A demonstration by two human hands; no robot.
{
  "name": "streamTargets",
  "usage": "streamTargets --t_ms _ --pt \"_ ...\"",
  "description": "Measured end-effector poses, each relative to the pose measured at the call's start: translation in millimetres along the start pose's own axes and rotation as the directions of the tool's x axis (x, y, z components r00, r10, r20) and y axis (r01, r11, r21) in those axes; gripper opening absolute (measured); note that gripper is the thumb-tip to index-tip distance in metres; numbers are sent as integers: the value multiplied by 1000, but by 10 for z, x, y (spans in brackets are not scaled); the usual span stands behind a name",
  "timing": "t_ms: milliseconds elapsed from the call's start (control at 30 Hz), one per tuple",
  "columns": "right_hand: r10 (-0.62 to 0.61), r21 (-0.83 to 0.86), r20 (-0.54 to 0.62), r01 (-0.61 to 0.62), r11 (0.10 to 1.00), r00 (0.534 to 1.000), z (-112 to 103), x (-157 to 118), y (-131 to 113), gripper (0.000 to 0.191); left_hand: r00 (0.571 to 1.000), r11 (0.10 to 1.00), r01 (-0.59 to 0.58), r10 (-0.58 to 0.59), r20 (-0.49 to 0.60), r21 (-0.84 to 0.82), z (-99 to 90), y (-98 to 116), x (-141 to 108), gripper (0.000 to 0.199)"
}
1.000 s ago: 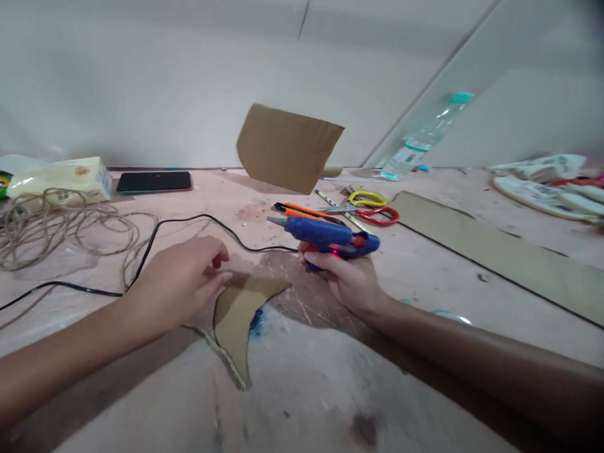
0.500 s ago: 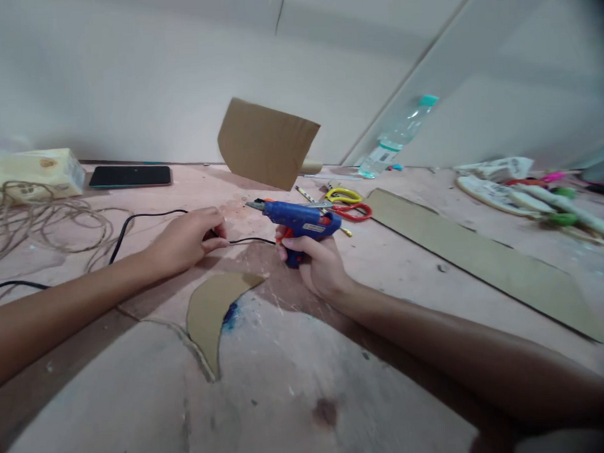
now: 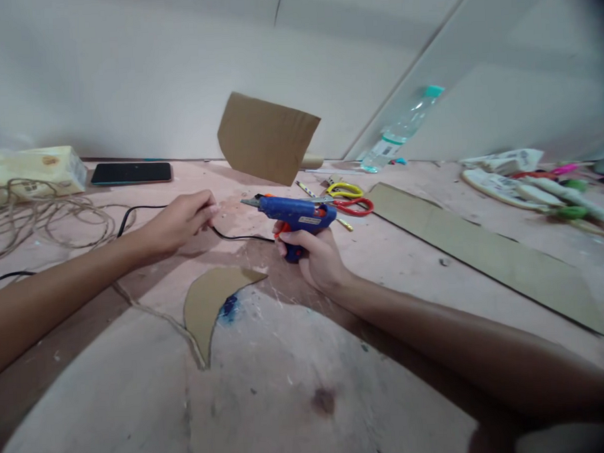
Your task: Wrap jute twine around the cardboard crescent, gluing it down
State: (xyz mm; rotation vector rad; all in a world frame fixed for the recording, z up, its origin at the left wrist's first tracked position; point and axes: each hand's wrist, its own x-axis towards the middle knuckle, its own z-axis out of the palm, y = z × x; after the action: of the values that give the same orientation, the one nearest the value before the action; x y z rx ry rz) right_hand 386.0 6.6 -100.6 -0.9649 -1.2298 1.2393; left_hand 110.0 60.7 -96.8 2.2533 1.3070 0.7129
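A blue hot glue gun [image 3: 295, 213] is in my right hand [image 3: 320, 252], fingers wrapped round its handle by the orange trigger, nozzle pointing left. Its black power cord [image 3: 242, 238] runs from the handle to my left hand [image 3: 189, 218], whose closed fingers pinch the cord. Nearer to me lies a crescent-shaped piece of cardboard [image 3: 205, 301]. Along its left edge runs jute twine [image 3: 155, 312], which trails back toward the tangled coil at the left. A dark blue stain marks the surface beside the crescent.
Against the wall leans a cardboard sheet [image 3: 268, 138]. Behind the glue gun lie scissors [image 3: 354, 207] and a pencil [image 3: 344, 224]. A long cardboard strip [image 3: 483, 255], a water bottle [image 3: 402, 132] and assorted craft items [image 3: 545, 186] are at right. A phone [image 3: 131, 172] and a tissue pack [image 3: 44, 169] sit far left.
My left hand has lifted slightly, up and to the left, bringing the cord with it. The glue gun has shifted a little left in my right hand.
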Motion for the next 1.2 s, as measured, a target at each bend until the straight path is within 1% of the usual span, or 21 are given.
streamTargets --t_ms 67,133,167,233,300,333,367,433,500,533,567,600,633,667,700,733,800,833,933,1033,1200 --pt "1 -4 5 -1 1000 1000 0 0 3 17 996 999 20 -23 -91 -38 -141 60 -23 34" --pt "1 -6 10 -1 1000 1000 1 -1 0 18 979 998 15 -27 -204 -60 -342 161 -51 41" --pt "3 -6 13 -3 1000 1000 3 -2 -4 18 967 997 6 -23 -255 -71 -452 228 -71 44" --pt "11 -7 18 -11 1000 1000 5 -5 -15 19 948 995 -15 -16 -319 -95 -656 390 -134 44" --pt "18 -8 20 -17 1000 1000 7 -9 -24 19 926 996 -30 -3 -377 -80 -809 563 -223 43" --pt "20 -8 21 -20 1000 1000 8 -10 -27 19 908 997 -32 3 -418 -63 -862 640 -272 42" --pt "20 -9 21 -20 1000 1000 8 -10 -28 19 886 999 -27 6 -463 -39 -901 704 -318 41" --pt "18 -11 23 -18 1000 1000 7 -7 -25 19 809 999 32 -2 -588 41 -953 772 -387 39" --pt "18 -16 24 -17 1000 1000 3 -2 -19 18 728 989 107 -6 -686 105 -992 745 -412 38" --pt "17 -20 23 -17 1000 1000 1 0 -17 18 707 984 131 -8 -707 120 -1012 697 -410 35" --pt "16 -24 22 -16 1000 1000 -2 2 -14 18 723 981 143 -15 -691 129 -1032 633 -403 28" --pt "16 -28 21 -15 999 1000 -4 2 -12 18 759 976 161 -27 -651 147 -1050 558 -397 24" --pt "15 -32 21 -14 999 1000 -6 1 -12 19 820 968 182 -52 -571 174 -1065 479 -395 38" --pt "15 -35 21 -14 999 1000 -7 -1 -12 19 881 948 218 -90 -465 230 -1075 403 -404 60" --pt "16 -37 23 -16 999 1000 -7 -5 -12 19 918 916 259 -134 -374 306 -1077 334 -425 69" --pt "19 -39 24 -18 999 1000 -6 -10 -14 20 937 886 284 -175 -302 367 -1071 275 -460 63" --pt "27 -41 27 -26 999 999 -1 -20 -18 20 954 843 295 -234 -187 449 -1039 190 -562 40" --pt "31 -42 28 -30 999 999 3 -25 -21 20 957 834 290 -255 -138 470 -1016 160 -621 36" --pt "40 -51 17 -39 998 999 19 -35 -28 20 957 825 266 -288 -35 499 -942 107 -765 49" --pt "39 -72 -12 -40 997 999 27 -39 -27 18 967 854 227 -256 -2 468 -882 103 -786 51" --pt "22 -147 -58 -31 989 998 -2 -64 -14 19 972 892 223 -236 -15 392 -815 189 -600 39"
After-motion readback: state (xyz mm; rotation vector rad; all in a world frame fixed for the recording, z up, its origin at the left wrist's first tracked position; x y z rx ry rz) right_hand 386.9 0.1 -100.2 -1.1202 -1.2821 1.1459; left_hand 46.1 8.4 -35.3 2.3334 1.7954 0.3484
